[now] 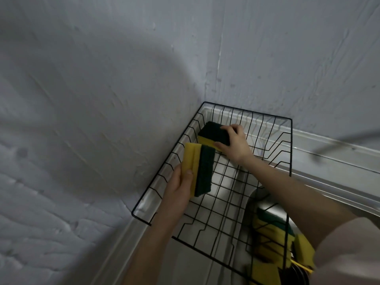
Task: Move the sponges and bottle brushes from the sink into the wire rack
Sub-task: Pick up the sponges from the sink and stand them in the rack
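Gripping one sponge each. Your left hand (181,188) holds sponge A (198,169) on edge, yellow side left, scourer right, above rack's (205,229) left rim. Your right hand (234,144) clamps sponge B (213,133) scourer-up at rack's far left corner, close to both walls (102,89); contact with wire floor not discernible. Rack floor near and right of your hands open. More sponges (273,233) lie in sink (265,204), under rack's near right edge. Brushes not made out.
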The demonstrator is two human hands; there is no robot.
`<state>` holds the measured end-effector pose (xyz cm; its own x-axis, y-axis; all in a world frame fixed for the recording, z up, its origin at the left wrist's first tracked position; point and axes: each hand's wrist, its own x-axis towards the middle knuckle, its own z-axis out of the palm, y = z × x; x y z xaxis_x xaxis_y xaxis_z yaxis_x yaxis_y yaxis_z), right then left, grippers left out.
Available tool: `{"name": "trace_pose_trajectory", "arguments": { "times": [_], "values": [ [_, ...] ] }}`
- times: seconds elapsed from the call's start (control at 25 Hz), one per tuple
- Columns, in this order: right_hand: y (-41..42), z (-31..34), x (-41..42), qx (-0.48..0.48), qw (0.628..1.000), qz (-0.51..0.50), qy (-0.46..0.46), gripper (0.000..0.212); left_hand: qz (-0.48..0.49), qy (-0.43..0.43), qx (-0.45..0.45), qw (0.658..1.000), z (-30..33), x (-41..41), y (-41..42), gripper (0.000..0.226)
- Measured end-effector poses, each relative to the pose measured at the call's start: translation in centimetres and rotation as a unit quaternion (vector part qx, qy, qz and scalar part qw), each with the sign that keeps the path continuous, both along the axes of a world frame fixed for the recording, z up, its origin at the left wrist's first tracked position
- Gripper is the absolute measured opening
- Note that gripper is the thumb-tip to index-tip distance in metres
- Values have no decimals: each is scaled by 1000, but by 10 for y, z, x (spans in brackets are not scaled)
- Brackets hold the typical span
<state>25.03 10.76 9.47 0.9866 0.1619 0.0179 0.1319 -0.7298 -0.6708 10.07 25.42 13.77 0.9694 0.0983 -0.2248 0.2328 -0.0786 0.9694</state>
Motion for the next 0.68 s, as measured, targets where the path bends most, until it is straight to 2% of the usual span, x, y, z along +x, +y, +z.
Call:
{"name": "trace_pose_trajectory", "arguments": {
  "times": [0.32, 0.4, 0.48, 0.56, 0.68],
  "values": [
    [-3, 8, 0, -144, 989, 32, 24, 67, 26, 21, -36, 999, 0, 8, -2, 26],
    [-2, 18, -8, -110, 993, 31, 4, 63, 36, 34, -64, 997, 0, 13, -4, 35],
    [-1, 32, -17, -36, 999, 37, -8, 56, 45, 41, -117, 991, 0, 22, -8, 33],
    [-3, 46, -27, 20, 998, 54, 9, 50, 51, 48, -178, 982, 0, 32, -15, 30],
    [-4, 59, -42, 47, 993, 79, 70, 50, 48, 57, -221, 972, -2, 47, -26, 34]
  ]
}}
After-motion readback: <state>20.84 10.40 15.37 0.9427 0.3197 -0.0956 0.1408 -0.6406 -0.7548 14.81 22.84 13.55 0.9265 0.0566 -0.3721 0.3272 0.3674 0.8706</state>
